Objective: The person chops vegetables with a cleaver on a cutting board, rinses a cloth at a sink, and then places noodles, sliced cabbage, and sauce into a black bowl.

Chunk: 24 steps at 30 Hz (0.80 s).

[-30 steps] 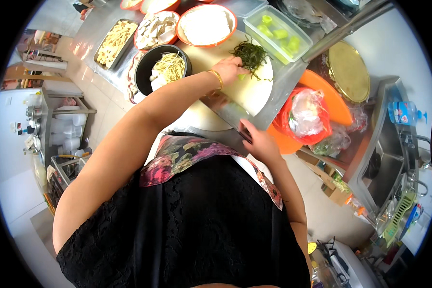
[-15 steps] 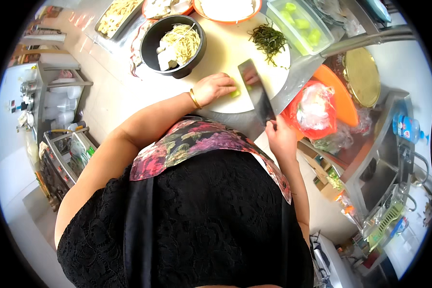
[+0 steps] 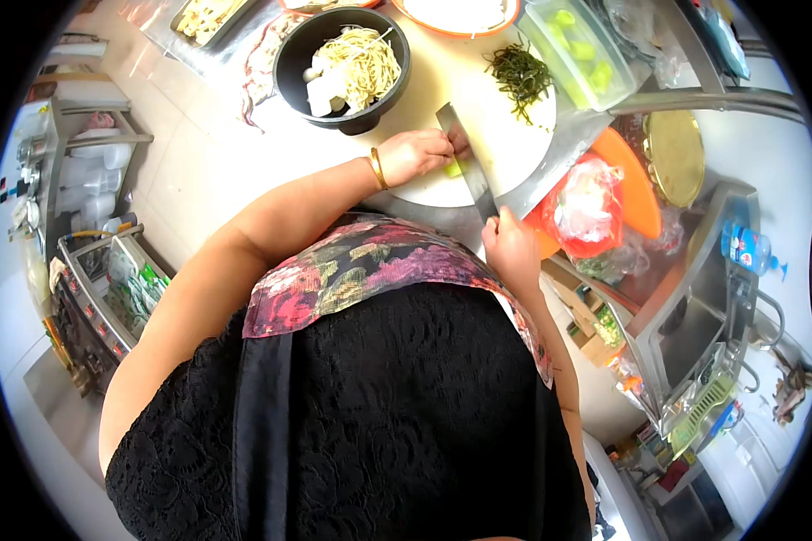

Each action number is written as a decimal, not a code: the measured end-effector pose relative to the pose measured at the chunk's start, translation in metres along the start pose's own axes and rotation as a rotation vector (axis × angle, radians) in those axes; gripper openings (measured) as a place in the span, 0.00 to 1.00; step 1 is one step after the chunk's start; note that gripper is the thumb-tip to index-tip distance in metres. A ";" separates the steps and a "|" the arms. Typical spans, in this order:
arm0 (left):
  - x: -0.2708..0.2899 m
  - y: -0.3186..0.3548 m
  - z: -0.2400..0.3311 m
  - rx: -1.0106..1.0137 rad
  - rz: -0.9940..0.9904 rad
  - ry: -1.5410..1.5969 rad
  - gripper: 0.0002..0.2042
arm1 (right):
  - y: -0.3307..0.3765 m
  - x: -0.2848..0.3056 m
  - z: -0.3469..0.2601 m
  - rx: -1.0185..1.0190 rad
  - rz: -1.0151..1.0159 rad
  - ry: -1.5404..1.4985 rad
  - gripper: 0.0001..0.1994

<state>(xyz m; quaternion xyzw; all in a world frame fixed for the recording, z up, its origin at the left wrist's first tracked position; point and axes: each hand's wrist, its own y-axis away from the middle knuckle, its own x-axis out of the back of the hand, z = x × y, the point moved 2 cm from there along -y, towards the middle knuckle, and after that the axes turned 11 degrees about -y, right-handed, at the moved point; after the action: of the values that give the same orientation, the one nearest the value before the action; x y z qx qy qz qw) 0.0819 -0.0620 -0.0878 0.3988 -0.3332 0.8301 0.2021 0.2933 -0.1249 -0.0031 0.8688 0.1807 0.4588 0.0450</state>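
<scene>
Steel counter (image 3: 570, 135), tiled floor (image 3: 173, 122), pale board (image 3: 451, 68), knife (image 3: 472, 162) in right grip (image 3: 512, 243)

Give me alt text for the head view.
A person's right hand holds a broad knife beside a light green piece at their left hand over a pale cutting board; nearby, dark green shreds and a black pot.

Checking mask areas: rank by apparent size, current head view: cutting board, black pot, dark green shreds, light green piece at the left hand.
1. Cutting board, though partly covered
2. Black pot
3. Dark green shreds
4. Light green piece at the left hand, partly hidden
</scene>
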 end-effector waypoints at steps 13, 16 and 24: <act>0.001 0.001 0.002 0.009 0.070 0.043 0.07 | -0.006 -0.015 -0.011 -0.094 0.000 0.027 0.09; 0.001 0.003 0.002 -0.030 0.054 0.034 0.07 | -0.004 -0.013 0.000 -0.062 0.032 -0.027 0.10; 0.003 0.003 0.002 0.030 0.048 0.137 0.07 | -0.012 -0.017 0.001 -0.090 0.009 -0.046 0.11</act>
<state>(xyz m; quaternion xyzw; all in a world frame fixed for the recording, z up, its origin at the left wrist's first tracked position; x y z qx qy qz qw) 0.0794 -0.0647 -0.0855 0.3358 -0.3155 0.8650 0.1985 0.2818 -0.1197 -0.0202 0.8771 0.1549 0.4464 0.0860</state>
